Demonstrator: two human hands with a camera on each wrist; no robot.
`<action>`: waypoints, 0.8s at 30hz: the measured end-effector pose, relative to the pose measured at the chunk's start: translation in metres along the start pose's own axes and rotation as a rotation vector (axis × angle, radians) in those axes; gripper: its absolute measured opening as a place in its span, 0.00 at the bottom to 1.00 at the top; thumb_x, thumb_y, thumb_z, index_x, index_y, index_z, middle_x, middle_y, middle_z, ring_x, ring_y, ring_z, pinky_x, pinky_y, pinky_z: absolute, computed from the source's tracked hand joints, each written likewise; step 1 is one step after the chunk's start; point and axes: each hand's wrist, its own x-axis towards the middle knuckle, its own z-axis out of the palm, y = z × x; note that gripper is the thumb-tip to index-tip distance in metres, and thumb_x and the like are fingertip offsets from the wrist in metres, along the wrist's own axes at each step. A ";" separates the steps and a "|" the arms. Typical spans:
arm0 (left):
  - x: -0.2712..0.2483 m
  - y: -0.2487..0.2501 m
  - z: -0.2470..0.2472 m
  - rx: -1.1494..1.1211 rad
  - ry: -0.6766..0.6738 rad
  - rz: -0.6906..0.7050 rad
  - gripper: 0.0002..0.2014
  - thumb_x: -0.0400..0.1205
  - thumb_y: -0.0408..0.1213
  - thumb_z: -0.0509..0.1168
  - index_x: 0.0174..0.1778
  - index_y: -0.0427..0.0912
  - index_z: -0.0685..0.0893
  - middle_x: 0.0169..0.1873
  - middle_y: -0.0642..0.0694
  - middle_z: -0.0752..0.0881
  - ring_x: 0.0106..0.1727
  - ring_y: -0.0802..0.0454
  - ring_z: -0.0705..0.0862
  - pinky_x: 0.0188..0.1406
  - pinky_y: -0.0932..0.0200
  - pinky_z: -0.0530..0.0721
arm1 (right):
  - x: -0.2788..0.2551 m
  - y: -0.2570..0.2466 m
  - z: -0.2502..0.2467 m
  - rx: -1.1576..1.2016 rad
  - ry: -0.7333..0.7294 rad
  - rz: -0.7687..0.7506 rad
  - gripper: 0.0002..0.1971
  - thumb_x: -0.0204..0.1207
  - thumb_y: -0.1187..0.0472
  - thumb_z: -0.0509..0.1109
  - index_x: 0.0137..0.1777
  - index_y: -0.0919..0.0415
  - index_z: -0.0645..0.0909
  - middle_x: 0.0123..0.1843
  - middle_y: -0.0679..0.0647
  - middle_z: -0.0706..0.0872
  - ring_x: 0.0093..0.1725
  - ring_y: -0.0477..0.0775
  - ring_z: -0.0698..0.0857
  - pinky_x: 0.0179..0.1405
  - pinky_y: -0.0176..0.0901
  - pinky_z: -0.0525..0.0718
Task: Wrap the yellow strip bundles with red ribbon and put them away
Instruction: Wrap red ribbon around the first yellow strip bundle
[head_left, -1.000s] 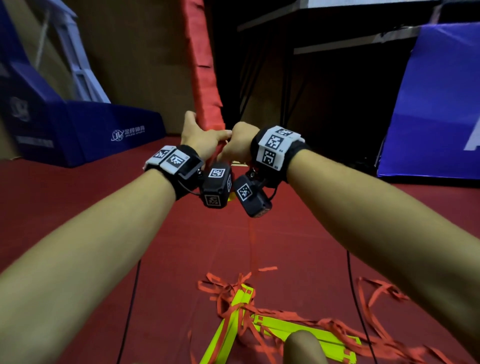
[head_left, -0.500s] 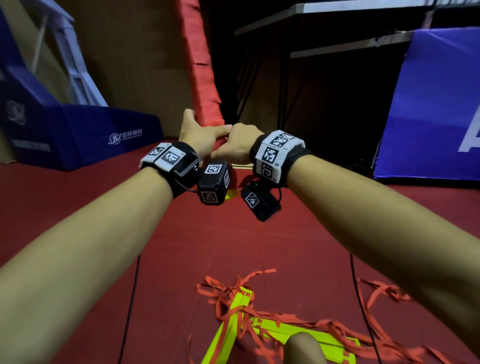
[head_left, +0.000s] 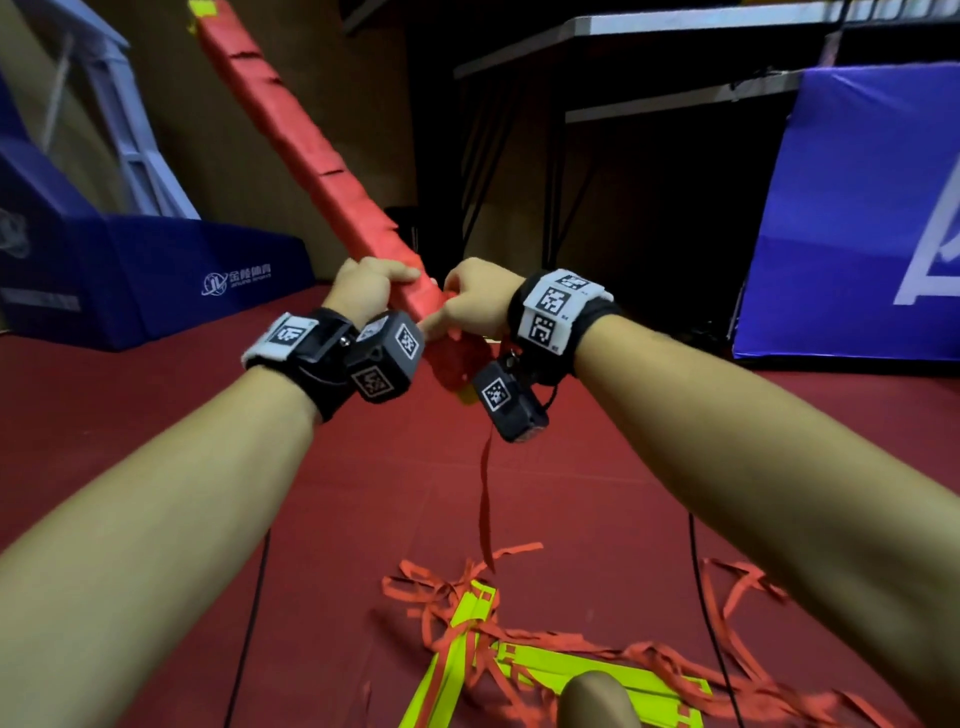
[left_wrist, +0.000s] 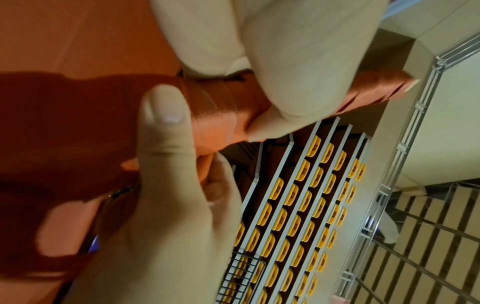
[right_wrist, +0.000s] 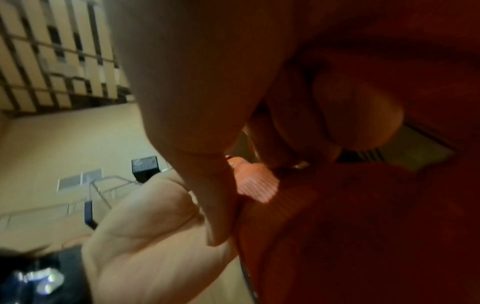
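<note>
Above the red floor (head_left: 156, 415): left grip (head_left: 366, 288) clenched round the wrapped bundle (head_left: 311, 156), holding it tilted up-left, likely for tension on the turns. Right grip (head_left: 475, 301) pinched the red ribbon (head_left: 485, 499) at the bundle's lower end; tail dropped to the loose yellow strips (head_left: 571, 670) on the floor. Yellow peeked out at both ends, so wrap looked unfinished. Left wrist view showed what head view couldn't: overlapped ribbon turns (left_wrist: 221, 98), close-up, right at the pinch. Right wrist view dark and blurred; pinch probably in there, couldn't confirm.
</note>
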 end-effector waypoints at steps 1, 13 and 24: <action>-0.001 -0.005 0.002 -0.016 0.032 0.024 0.30 0.67 0.21 0.73 0.67 0.27 0.75 0.47 0.27 0.88 0.42 0.34 0.92 0.38 0.37 0.92 | 0.000 0.000 0.003 -0.075 -0.003 0.002 0.20 0.66 0.43 0.84 0.31 0.57 0.81 0.29 0.48 0.84 0.28 0.47 0.81 0.22 0.36 0.74; -0.008 -0.010 0.013 0.377 -0.035 0.263 0.20 0.78 0.24 0.72 0.61 0.44 0.77 0.41 0.49 0.82 0.37 0.55 0.83 0.24 0.68 0.80 | -0.001 0.003 0.037 -0.079 0.003 -0.017 0.18 0.73 0.44 0.76 0.43 0.58 0.77 0.36 0.51 0.82 0.34 0.52 0.83 0.34 0.42 0.77; -0.008 -0.016 -0.014 0.062 -0.401 -0.071 0.09 0.83 0.22 0.63 0.54 0.39 0.79 0.45 0.35 0.87 0.45 0.40 0.89 0.46 0.42 0.91 | -0.015 0.035 0.055 0.465 -0.252 0.015 0.21 0.62 0.47 0.86 0.43 0.60 0.83 0.26 0.47 0.75 0.21 0.46 0.69 0.24 0.40 0.70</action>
